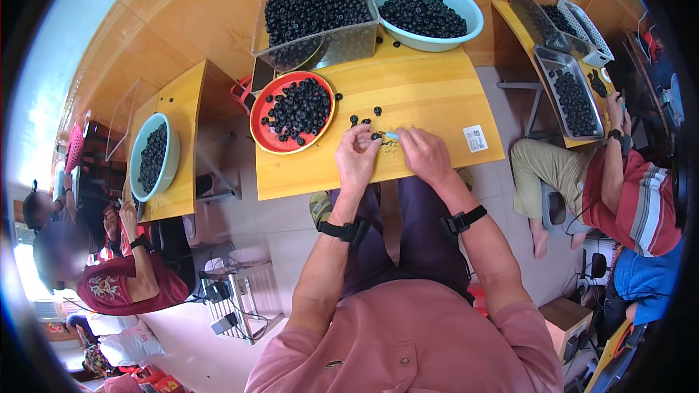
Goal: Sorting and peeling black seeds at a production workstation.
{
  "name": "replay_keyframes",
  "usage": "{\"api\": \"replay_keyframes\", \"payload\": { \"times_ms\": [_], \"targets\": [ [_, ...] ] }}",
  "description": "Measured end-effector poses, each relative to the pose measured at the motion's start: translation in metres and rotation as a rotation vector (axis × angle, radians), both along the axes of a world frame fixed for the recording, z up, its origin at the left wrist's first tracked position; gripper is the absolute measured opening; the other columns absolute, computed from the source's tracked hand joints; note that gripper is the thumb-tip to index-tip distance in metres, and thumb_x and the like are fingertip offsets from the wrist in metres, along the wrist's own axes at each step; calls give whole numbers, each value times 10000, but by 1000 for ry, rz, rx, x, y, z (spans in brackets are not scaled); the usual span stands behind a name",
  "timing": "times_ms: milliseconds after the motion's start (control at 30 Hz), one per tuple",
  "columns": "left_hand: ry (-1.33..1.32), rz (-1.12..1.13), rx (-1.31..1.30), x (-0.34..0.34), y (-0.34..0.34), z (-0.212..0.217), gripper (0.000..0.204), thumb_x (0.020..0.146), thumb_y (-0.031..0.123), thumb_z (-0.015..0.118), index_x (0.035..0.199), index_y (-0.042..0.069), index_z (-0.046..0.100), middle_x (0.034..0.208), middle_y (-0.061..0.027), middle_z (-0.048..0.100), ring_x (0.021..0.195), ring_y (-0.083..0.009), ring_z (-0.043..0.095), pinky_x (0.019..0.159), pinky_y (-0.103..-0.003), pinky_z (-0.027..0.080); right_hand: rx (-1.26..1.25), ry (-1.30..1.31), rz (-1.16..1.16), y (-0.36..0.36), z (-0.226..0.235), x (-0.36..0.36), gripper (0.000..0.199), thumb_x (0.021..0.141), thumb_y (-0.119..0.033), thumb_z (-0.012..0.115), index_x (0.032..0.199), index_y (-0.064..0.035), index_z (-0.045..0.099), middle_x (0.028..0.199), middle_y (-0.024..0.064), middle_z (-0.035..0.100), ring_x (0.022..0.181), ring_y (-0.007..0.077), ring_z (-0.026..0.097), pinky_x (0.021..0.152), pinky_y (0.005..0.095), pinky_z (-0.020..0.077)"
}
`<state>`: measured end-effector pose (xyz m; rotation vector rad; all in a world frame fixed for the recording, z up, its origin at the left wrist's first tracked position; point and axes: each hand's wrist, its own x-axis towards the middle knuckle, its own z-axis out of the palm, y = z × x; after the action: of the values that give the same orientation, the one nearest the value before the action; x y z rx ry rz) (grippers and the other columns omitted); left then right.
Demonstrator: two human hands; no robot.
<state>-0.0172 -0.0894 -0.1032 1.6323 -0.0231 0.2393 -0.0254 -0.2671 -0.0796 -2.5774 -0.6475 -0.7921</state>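
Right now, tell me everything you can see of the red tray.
The red tray is round and shallow, with a yellowish outer edge, and looks like plastic. It rests on the yellow table near its left edge, holding a heap of small dark pieces. Neither the left hand nor the right hand touches it.

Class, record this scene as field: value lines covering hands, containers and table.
Left hand: pinching a dark piece
Right hand: gripping a blue tool
Red tray: holds dark pieces, left of the hands
Clear bin: holds dark pieces, beyond the tray
Blue bowl: holds dark pieces, right of the bin
Table: yellow, white label at right
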Motion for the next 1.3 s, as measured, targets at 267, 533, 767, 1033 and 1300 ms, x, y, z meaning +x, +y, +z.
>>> {"api": "replay_keyframes", "payload": {
  "times_ms": [267,533,767,1033,1300],
  "targets": [
    [-5,-13,-124,5,5,-8,289,829,-43,769,1090,-10,651,920,-32,659,817,-84,642,748,-228,538,-6,-60,40,1,4,-1,155,867,-77,619,1008,-17,644,785,84,601,734,234,651,629,357,541],
    [42,30,104,4,7,-1,215,822,-43,786,979,-2,644,893,-25,681,748,-61,628,678,-201,519,-18,-44,18,-2,-2,0,153,873,-87,626,1008,-18,644,791,91,605,715,242,643,615,362,537],
    [73,-40,-128,2,4,5,260,841,-22,771,1076,-27,657,918,-39,692,835,-92,673,776,-219,545,-8,-37,23,-1,0,0,151,873,-83,625,1010,-22,645,804,92,614,725,244,648,623,361,541],
    [-46,34,-16,2,3,1,238,858,-50,702,1094,-36,680,982,-52,689,849,-85,656,792,-221,539,51,-74,49,0,-4,3,138,868,-61,647,1005,-41,639,745,90,566,680,265,622,586,388,511],
    [-49,36,84,0,-4,0,255,827,-28,732,1079,-6,698,938,-74,690,770,-113,675,711,-247,559,12,-67,55,0,-1,-1,124,866,-62,642,990,-48,648,734,83,557,668,249,622,580,382,510]
  ]
}}
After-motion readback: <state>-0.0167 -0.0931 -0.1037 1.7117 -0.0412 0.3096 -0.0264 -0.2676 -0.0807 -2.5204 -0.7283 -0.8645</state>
